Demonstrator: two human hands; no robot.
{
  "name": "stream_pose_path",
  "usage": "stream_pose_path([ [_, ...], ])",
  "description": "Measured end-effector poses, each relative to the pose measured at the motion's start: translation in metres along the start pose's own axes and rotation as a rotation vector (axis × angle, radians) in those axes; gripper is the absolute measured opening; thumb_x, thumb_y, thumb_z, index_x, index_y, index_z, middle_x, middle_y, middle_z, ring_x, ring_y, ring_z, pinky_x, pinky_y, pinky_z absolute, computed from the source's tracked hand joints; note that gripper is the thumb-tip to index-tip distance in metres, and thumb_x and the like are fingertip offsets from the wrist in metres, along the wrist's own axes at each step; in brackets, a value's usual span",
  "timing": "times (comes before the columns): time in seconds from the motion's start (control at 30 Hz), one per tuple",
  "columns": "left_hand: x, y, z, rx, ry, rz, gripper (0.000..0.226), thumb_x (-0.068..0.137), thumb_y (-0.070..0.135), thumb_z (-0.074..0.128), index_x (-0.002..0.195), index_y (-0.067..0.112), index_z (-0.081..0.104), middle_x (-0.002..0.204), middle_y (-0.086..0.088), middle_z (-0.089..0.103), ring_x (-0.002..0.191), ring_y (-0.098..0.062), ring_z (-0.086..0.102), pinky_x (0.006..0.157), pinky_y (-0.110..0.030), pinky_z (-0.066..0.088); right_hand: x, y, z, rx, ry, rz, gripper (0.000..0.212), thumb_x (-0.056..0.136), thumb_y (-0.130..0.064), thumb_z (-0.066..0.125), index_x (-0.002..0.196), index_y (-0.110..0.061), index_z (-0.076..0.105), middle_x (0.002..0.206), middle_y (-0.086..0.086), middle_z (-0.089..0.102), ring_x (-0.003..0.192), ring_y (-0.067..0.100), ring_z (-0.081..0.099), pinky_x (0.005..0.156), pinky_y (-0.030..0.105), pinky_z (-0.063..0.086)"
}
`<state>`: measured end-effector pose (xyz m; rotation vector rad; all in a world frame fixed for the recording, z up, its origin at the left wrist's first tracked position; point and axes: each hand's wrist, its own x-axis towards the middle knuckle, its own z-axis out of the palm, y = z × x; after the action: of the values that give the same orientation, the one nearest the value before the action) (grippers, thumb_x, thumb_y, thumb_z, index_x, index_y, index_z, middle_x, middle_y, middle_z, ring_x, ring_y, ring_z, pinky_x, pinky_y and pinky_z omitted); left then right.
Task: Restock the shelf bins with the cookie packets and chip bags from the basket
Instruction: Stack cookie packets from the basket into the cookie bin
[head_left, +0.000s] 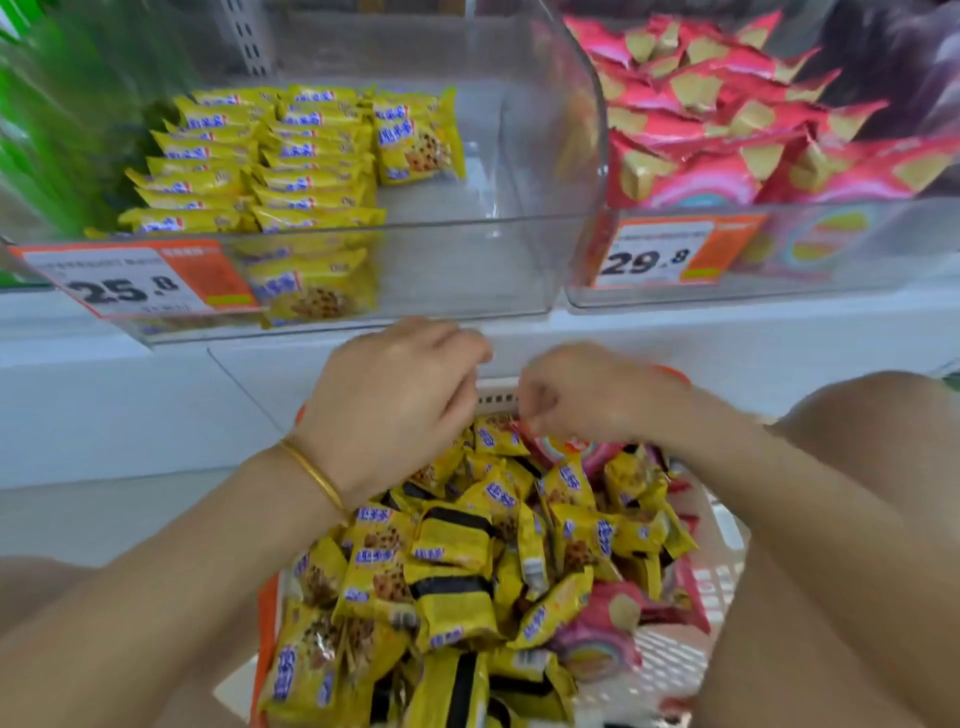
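Observation:
A white basket (727, 587) with an orange rim sits between my knees, heaped with yellow cookie packets (457, 551) and a few pink chip bags (608, 618). My left hand (395, 395) hangs over the basket's far end with its fingers curled down onto the yellow packets; its grip is hidden. My right hand (587, 395) is beside it, fingertips pinching the top edge of a pink chip bag (553, 444). On the shelf above, a clear bin (467, 270) holds stacked yellow cookie packets (270, 166) on its left side. The clear bin (883, 249) to the right is full of pink chip bags (727, 119).
Orange price tags reading 25.8 (130, 286) and 29.8 (649, 257) hang on the bin fronts. Green packs (52, 104) fill the bin at far left. The white shelf edge (675, 338) runs just above my hands. My right knee (862, 415) is raised beside the basket.

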<state>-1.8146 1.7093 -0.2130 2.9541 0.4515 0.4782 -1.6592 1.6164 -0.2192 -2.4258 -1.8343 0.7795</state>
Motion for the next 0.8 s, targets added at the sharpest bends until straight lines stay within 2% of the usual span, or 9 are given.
stream_pose_path([
  [0.03, -0.002, 0.001, 0.008, 0.009, -0.056, 0.004, 0.031, 0.084, 0.026, 0.037, 0.090, 0.017, 0.066, 0.081, 0.000, 0.066, 0.074, -0.026, 0.064, 0.051, -0.035, 0.051, 0.009, 0.014, 0.025, -0.105, -0.049, 0.059, 0.017, 0.087, -0.009, 0.054, 0.071, -0.011, 0.056, 0.068, -0.005, 0.049, 0.063, 0.010, 0.046, 0.068, 0.028, 0.043],
  [0.1, -0.006, 0.002, 0.021, 0.021, -0.129, 0.009, 0.033, 0.085, 0.027, 0.034, 0.088, 0.016, 0.065, 0.079, 0.000, 0.065, 0.071, -0.024, 0.063, 0.047, -0.034, 0.051, 0.021, 0.038, 0.069, -0.224, -0.115, 0.180, 0.012, 0.090, -0.010, 0.050, 0.082, -0.010, 0.059, 0.081, 0.001, 0.059, 0.076, 0.018, 0.058, 0.071, 0.034, 0.050],
  [0.2, -0.008, 0.002, 0.034, 0.018, -0.154, 0.013, 0.036, 0.085, 0.027, 0.031, 0.087, 0.015, 0.065, 0.077, 0.000, 0.064, 0.069, -0.022, 0.063, 0.045, -0.036, 0.051, 0.017, 0.053, 0.110, -0.191, -0.257, 0.312, 0.007, 0.095, -0.011, 0.046, 0.100, -0.009, 0.051, 0.096, 0.008, 0.057, 0.097, 0.029, 0.061, 0.068, 0.035, 0.045],
  [0.27, -0.007, 0.002, 0.039, 0.024, -0.170, 0.016, 0.039, 0.086, 0.029, 0.028, 0.087, 0.015, 0.064, 0.077, 0.000, 0.063, 0.068, -0.021, 0.061, 0.045, -0.037, 0.051, 0.014, 0.052, 0.120, -0.126, -0.235, 0.377, 0.015, 0.096, -0.010, 0.046, 0.110, -0.006, 0.049, 0.093, 0.006, 0.054, 0.095, 0.029, 0.061, 0.066, 0.035, 0.042],
  [0.33, -0.006, 0.001, 0.042, 0.028, -0.176, 0.023, 0.039, 0.087, 0.030, 0.027, 0.089, 0.015, 0.064, 0.078, 0.001, 0.063, 0.068, -0.020, 0.061, 0.047, -0.037, 0.051, 0.015, 0.050, 0.119, -0.056, -0.127, 0.405, 0.015, 0.091, -0.011, 0.052, 0.105, -0.011, 0.046, 0.080, 0.000, 0.049, 0.084, 0.026, 0.057, 0.061, 0.032, 0.041],
  [0.47, -0.001, 0.001, 0.045, -0.049, -0.211, -0.045, 0.026, 0.096, 0.030, 0.043, 0.113, 0.020, 0.059, 0.103, 0.002, 0.061, 0.093, -0.017, 0.058, 0.070, -0.034, 0.051, 0.009, 0.051, 0.082, 0.176, -0.008, 0.284, 0.032, 0.079, -0.017, 0.072, 0.086, -0.017, 0.041, 0.074, -0.005, 0.045, 0.074, 0.018, 0.049, 0.057, 0.029, 0.037],
  [0.6, 0.006, 0.007, 0.044, -0.274, -0.366, -0.193, 0.053, 0.090, 0.042, 0.057, 0.137, 0.022, 0.042, 0.130, 0.003, 0.052, 0.116, -0.013, 0.052, 0.094, -0.029, 0.044, -0.007, 0.044, 0.049, 0.543, 0.069, 0.112, 0.040, 0.072, -0.016, 0.081, 0.098, -0.016, 0.050, 0.082, -0.004, 0.052, 0.078, 0.014, 0.051, 0.064, 0.023, 0.044],
  [0.7, 0.012, 0.011, 0.037, -0.479, -0.298, -0.238, 0.053, 0.084, 0.030, 0.069, 0.131, 0.018, 0.049, 0.109, 0.004, 0.060, 0.098, -0.011, 0.057, 0.083, -0.022, 0.043, -0.017, 0.036, 0.032, 0.706, 0.150, 0.000, 0.032, 0.073, -0.011, 0.079, 0.098, -0.012, 0.060, 0.091, 0.007, 0.064, 0.081, 0.019, 0.059, 0.077, 0.032, 0.049],
  [0.8, 0.022, 0.011, 0.013, -0.603, -0.122, -0.236, 0.047, 0.079, 0.019, 0.076, 0.122, 0.018, 0.056, 0.083, 0.014, 0.056, 0.074, 0.001, 0.055, 0.069, -0.015, 0.042, -0.027, 0.023, 0.005, 0.771, 0.253, -0.079, 0.027, 0.077, -0.009, 0.075, 0.102, -0.008, 0.063, 0.098, 0.011, 0.067, 0.086, 0.022, 0.064, 0.078, 0.032, 0.050],
])
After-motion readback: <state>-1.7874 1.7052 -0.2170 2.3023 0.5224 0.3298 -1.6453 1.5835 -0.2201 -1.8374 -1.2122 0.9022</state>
